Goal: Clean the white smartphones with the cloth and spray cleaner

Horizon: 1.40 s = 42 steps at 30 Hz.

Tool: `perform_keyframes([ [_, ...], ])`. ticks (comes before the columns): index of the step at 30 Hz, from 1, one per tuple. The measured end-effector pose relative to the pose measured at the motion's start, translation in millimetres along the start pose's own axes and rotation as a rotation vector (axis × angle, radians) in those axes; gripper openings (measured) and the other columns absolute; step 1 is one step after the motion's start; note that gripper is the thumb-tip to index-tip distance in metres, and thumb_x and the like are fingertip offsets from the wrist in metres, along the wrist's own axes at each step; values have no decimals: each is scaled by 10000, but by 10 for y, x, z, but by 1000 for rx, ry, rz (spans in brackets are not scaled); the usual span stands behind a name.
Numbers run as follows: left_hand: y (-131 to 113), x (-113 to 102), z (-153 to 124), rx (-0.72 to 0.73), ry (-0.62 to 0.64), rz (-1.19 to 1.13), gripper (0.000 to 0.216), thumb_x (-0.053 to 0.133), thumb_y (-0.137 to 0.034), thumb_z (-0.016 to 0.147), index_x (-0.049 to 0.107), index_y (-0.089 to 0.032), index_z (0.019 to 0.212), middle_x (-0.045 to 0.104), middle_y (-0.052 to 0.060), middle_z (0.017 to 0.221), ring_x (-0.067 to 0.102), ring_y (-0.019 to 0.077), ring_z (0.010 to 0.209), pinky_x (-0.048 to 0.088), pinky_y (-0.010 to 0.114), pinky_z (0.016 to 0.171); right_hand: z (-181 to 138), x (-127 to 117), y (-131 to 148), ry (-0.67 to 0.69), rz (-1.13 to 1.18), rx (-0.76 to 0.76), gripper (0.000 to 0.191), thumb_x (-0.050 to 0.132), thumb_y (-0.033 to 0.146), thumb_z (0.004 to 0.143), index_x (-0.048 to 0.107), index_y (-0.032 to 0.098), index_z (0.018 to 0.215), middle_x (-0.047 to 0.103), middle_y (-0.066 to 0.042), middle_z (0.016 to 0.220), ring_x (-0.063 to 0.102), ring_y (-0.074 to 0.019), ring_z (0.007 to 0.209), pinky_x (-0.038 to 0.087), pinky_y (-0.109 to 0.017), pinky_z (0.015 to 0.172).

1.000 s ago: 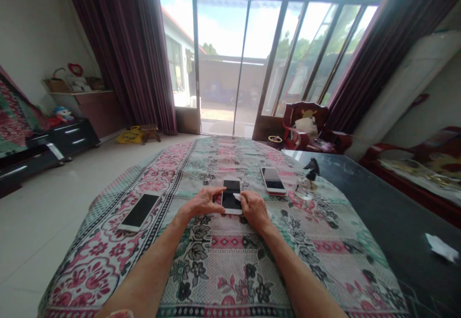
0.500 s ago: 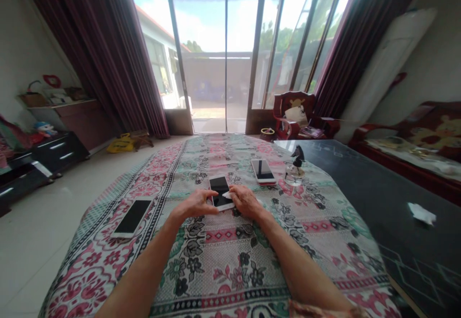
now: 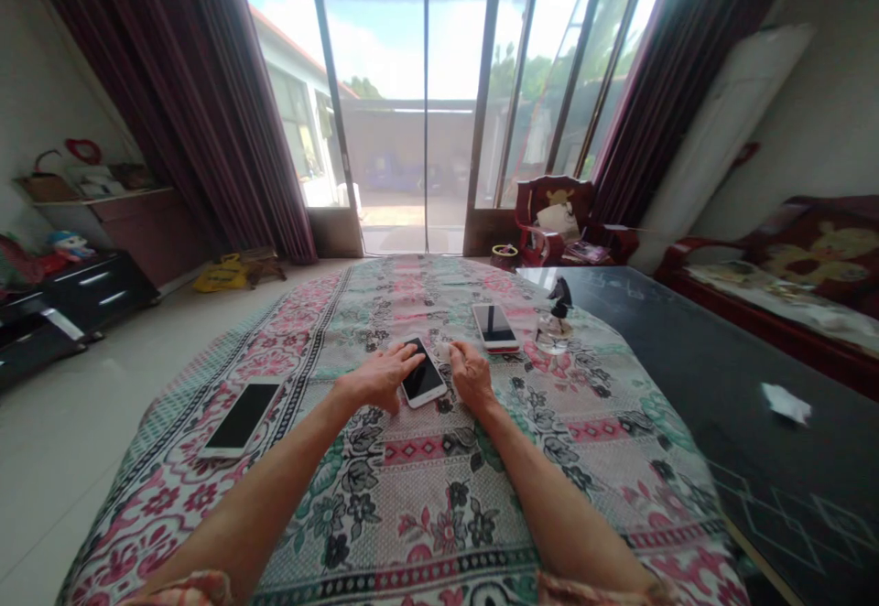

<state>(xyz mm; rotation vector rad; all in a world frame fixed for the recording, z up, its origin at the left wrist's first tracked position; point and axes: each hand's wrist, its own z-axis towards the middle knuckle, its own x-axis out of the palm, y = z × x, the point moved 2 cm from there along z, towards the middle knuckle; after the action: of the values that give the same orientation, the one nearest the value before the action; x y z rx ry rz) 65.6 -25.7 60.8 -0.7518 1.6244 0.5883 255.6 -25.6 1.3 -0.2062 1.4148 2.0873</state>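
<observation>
A white smartphone with a dark screen lies slightly turned on the flowered tablecloth. My left hand reaches over its left side, fingers stretched out and their tips resting on the upper screen. Just right of the phone, my right hand is closed, pinching a small white wad that looks like tissue. A second white phone lies face up to the left. Beyond my right hand lies another phone, with something red-edged under it. To its right stands a clear bottle with a black spray head.
The patterned tablecloth covers the table under my arms. Against its right side stands a dark table bearing a crumpled white paper. Farther back are a red wooden chair and glass doors.
My right hand has drawn the white wad off the screen to the right. My left fingers have moved from the phone's edge onto its upper screen, and the phone has turned a little.
</observation>
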Motion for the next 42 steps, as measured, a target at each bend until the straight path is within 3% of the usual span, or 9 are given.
perform_keyframes([
  [6,-141,21,234,135,68,96,1133,797,-203,509,207,-255,1476,183,159,1568,162,409,1415,291,581,1065,29,-40,-57,-133,96,132,424,391,462,848,666,158,955,703,-85,872,613,-223,801,445,-300,727],
  [11,-214,41,233,225,36,94,943,761,-188,526,380,-274,1385,369,127,1473,225,401,1380,319,561,1039,29,-34,-60,-139,98,142,418,397,480,832,664,168,910,694,-71,811,601,-216,750,440,-292,688],
  [17,26,69,148,89,-14,-19,805,755,-315,526,495,-277,1287,510,112,1304,441,352,1217,355,515,1014,30,-34,-87,-154,111,83,391,407,451,842,669,172,923,703,-78,845,608,-216,765,451,-297,707],
  [21,153,102,86,-21,-15,-104,870,739,-341,531,443,-281,1347,453,107,1394,414,349,1263,328,511,1043,25,-29,-67,-135,91,53,378,408,426,844,672,170,932,709,-86,872,621,-220,808,457,-299,743],
  [24,150,131,71,18,-24,-136,895,724,-299,550,410,-284,1388,413,92,1457,366,347,1316,287,506,1074,20,-33,-39,-112,58,48,382,404,418,847,672,164,943,707,-95,885,623,-223,819,458,-304,762],
  [28,173,149,55,76,-69,-232,811,726,-287,572,491,-279,1349,501,63,1404,448,319,1266,292,427,1084,16,-37,-32,-104,42,57,399,399,424,849,668,149,957,704,-103,886,621,-229,818,460,-313,768],
  [34,361,0,-102,62,-117,-638,786,753,-328,588,526,-256,1337,586,23,1317,546,252,1160,401,308,989,12,-27,-28,-100,41,27,373,396,414,854,670,173,927,705,-83,842,616,-216,769,460,-306,744],
  [39,425,-106,-199,1,-64,-775,804,746,-298,584,510,-258,1351,655,8,1181,605,228,1005,464,298,858,7,-16,-26,-90,17,22,370,394,407,855,668,170,933,700,-85,837,615,-215,767,461,-309,752],
  [42,447,-122,-214,-19,-76,-796,779,728,-297,596,514,-288,1345,656,-8,1199,596,242,1048,451,329,911,11,-9,-41,-88,23,11,360,396,405,857,661,174,935,698,-80,836,614,-215,780,463,-311,760],
])
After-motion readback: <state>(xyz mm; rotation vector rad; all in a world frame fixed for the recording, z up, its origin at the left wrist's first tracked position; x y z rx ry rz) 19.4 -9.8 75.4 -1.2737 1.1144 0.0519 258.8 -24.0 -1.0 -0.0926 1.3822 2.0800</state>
